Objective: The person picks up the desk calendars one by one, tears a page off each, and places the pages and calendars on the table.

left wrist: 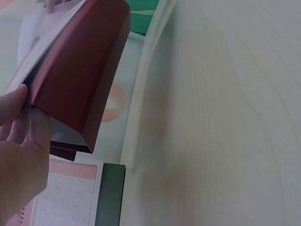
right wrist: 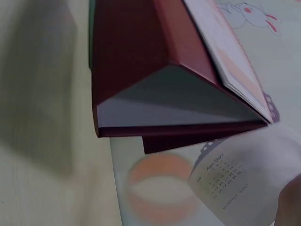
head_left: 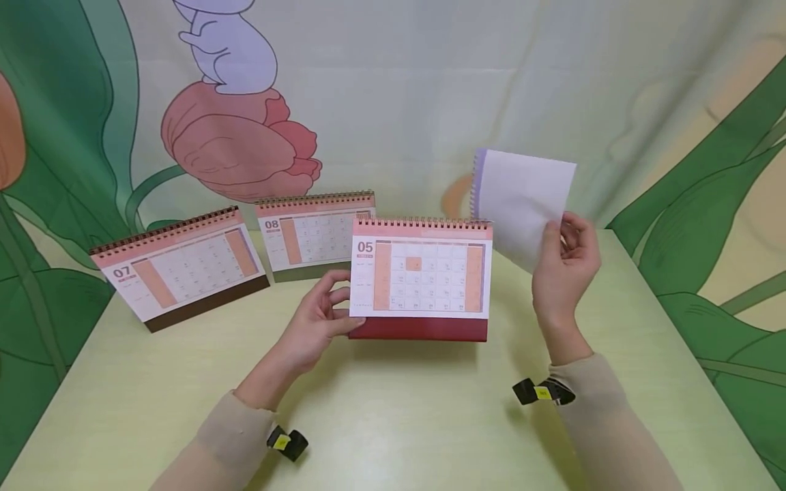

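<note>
A desk calendar (head_left: 420, 279) with a red base, its page headed 05, is held up above the table. My left hand (head_left: 314, 319) pinches its lower left corner, thumb in front and fingers behind; the left wrist view shows the red stand (left wrist: 77, 70) in that grip. To the calendar's right, my right hand (head_left: 565, 266) grips a whitish sheet (head_left: 525, 198) by its right edge. The sheet has a purple strip and a toothed left edge close to the calendar's ring binding; I cannot tell whether they are joined. Small printed dates show on the sheet (right wrist: 249, 174) in the right wrist view.
Two more desk calendars stand at the back left: one headed 07 (head_left: 190, 266) with a brown base, one headed 08 (head_left: 316, 239) with a green base. A printed curtain (head_left: 399, 123) hangs behind the pale wooden table (head_left: 393, 416).
</note>
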`<state>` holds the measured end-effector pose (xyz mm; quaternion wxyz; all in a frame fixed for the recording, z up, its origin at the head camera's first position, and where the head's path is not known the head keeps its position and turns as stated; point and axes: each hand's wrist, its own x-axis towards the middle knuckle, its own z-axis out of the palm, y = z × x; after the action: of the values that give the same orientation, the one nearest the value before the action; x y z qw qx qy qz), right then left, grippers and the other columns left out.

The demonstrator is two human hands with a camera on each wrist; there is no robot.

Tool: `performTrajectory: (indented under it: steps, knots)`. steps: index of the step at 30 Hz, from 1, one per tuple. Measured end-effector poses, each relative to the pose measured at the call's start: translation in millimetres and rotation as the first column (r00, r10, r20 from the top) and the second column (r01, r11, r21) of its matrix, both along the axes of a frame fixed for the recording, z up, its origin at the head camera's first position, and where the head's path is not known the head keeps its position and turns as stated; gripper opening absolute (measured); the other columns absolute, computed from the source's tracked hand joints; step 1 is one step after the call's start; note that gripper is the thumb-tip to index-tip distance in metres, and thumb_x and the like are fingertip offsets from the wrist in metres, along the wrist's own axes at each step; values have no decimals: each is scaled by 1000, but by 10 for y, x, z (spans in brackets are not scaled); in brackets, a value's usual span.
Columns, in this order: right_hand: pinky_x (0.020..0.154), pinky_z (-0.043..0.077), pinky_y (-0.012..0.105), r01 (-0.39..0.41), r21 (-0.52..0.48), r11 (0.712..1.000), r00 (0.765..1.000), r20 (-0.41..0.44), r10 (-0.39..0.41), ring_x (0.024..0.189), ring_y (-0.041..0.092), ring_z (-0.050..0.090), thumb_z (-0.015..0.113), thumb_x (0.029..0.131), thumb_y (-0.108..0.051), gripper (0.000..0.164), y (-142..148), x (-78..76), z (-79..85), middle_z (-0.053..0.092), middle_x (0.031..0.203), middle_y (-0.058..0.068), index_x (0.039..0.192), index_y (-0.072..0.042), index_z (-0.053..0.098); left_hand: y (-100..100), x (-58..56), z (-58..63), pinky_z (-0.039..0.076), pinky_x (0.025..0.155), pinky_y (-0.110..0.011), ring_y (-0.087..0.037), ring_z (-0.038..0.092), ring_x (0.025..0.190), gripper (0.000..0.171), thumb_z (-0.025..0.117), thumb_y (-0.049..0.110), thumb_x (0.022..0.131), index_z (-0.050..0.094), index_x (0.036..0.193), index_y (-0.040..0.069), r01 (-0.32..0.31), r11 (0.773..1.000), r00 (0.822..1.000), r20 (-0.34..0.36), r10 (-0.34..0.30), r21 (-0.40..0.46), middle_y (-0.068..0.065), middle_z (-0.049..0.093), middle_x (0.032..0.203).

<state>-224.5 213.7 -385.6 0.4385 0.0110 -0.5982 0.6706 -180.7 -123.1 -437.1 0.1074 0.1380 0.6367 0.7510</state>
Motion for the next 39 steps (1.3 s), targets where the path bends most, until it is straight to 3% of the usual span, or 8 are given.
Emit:
performTrajectory:
  steps: [6,8,15,20,24,33,37,39]
  knots:
    - [64,46,20,-54,315,948,997,-28,66,74,16,59,62,101,-1,16,-122,12,-36,72,99,16,114,8,67,23,5,0,60,83,-36,-29,72,101,60,59,-23,89,43,142,2,45,999,999,-15,-45,-1,-22,64,130]
    - [67,49,17,-82,372,925,993,-50,108,76,14,62,62,100,3,15,-134,13,-35,72,99,18,113,9,67,27,8,4,60,83,-36,-30,71,102,60,59,-23,90,43,142,2,54,999,998,-16,-54,2,-22,63,131]
    - [89,56,28,-261,494,829,944,-47,325,95,16,67,63,90,20,26,-94,14,-4,71,109,23,114,12,70,14,18,13,60,82,-36,-32,71,102,60,60,-23,90,44,141,2,73,997,997,-25,-73,-18,-21,63,131]
    - [75,55,21,-394,525,754,895,32,445,91,17,66,70,81,26,24,3,14,67,70,102,23,102,13,73,-7,30,24,59,86,-39,-35,70,105,59,60,-22,90,44,142,2,88,995,995,-36,-89,-38,-22,63,133]
    - [62,52,17,-440,532,724,884,115,453,79,15,64,74,82,21,15,73,9,151,70,91,18,93,10,76,-23,35,26,58,87,-40,-36,69,106,60,61,-22,90,44,143,3,93,994,995,-43,-95,-57,-22,62,134]
    - [55,52,19,-427,575,698,902,210,378,70,13,61,76,85,13,11,108,47,188,72,83,15,92,5,78,-47,32,-14,59,85,-39,-35,70,101,57,56,-23,91,47,140,3,106,992,992,-55,-110,-67,-21,65,126]
    - [49,45,18,-380,550,744,925,231,302,60,11,58,73,91,7,4,77,59,175,69,79,13,94,6,76,-33,24,-21,59,84,-37,-33,70,98,55,55,-23,92,47,140,3,111,991,990,-82,-117,-73,-20,66,123]
    - [49,44,18,-337,523,783,940,240,244,59,11,57,73,94,1,6,61,58,166,67,77,10,95,7,74,-23,21,-27,59,83,-37,-33,70,98,56,56,-23,92,47,140,3,109,991,989,-89,-116,-76,-20,65,123]
